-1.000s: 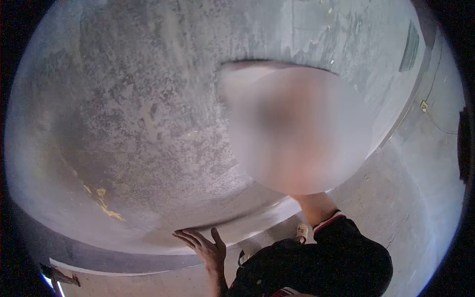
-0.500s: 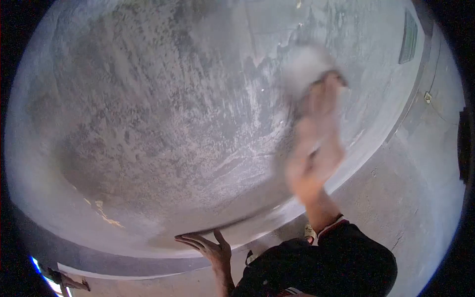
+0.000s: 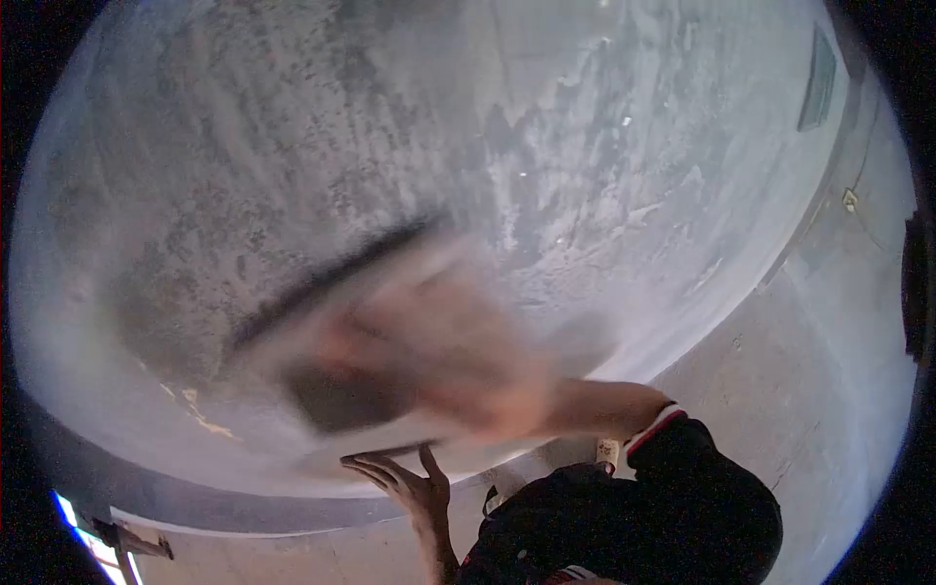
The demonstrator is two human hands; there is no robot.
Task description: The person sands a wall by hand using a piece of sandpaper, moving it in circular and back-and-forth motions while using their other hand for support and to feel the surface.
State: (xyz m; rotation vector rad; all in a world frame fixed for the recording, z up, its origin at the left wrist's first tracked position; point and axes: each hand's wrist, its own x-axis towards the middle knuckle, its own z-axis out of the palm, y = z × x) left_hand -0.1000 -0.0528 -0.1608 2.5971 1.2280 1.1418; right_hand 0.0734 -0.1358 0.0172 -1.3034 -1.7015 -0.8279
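Observation:
My right hand point(image 3: 439, 361) is smeared by motion over a broad grey mottled surface point(image 3: 322, 175), its arm reaching leftward from a black sleeve. With it moves a flat rectangular tool point(image 3: 346, 398), blurred, showing a dark lower corner and a dark upper edge; what kind it is I cannot tell. Lower down, my left hand point(image 3: 414, 483) is open, fingers stretched and thumb apart. Its fingertips and thumb meet a thin dark edge along the bottom of the surface, just below the blurred tool.
A rectangular inset panel point(image 3: 817, 78) sits at the upper right. Beyond the corner are a small wall fitting point(image 3: 850, 200) with a cord and a dark object point(image 3: 916, 292). A shoe point(image 3: 607, 453) shows below, and a bright opening point(image 3: 88, 541) at lower left.
My right hand has swept from the upper right down and left across the surface, the flat tool moving with it. My left hand has stayed nearly in place.

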